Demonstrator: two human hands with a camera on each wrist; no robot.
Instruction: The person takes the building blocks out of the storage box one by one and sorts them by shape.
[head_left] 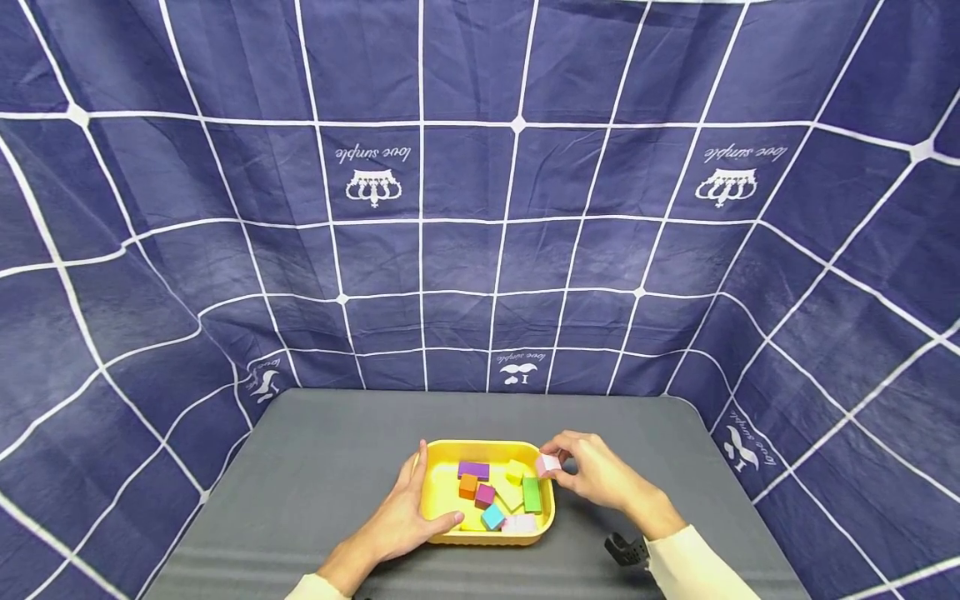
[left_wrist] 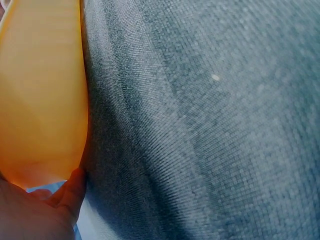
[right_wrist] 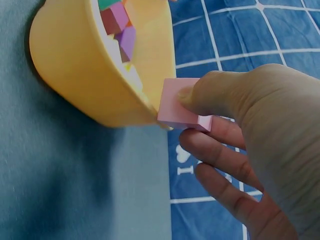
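Observation:
Between thumb and fingers my right hand (head_left: 603, 475) pinches a pink block (right_wrist: 176, 104) at the right end of a yellow plastic tub (head_left: 480, 539). In the right wrist view the block overlaps the tub's rim, and the lower fingers spread loosely below it. My left hand (head_left: 396, 518) holds the tub's left end, thumb over the front rim and fingers along the outer side. Inside lie a purple block (head_left: 473, 471), an orange block (head_left: 468, 486), a magenta block (head_left: 484, 497), a blue block (head_left: 492, 517), a green block (head_left: 532, 494), and several yellow and pale pink ones.
The tub stands on a grey cloth-covered table (head_left: 337, 450). A dark blue curtain (head_left: 465, 267) with white lines rises behind and along both sides. A black wrist strap (head_left: 626, 550) shows by the right sleeve.

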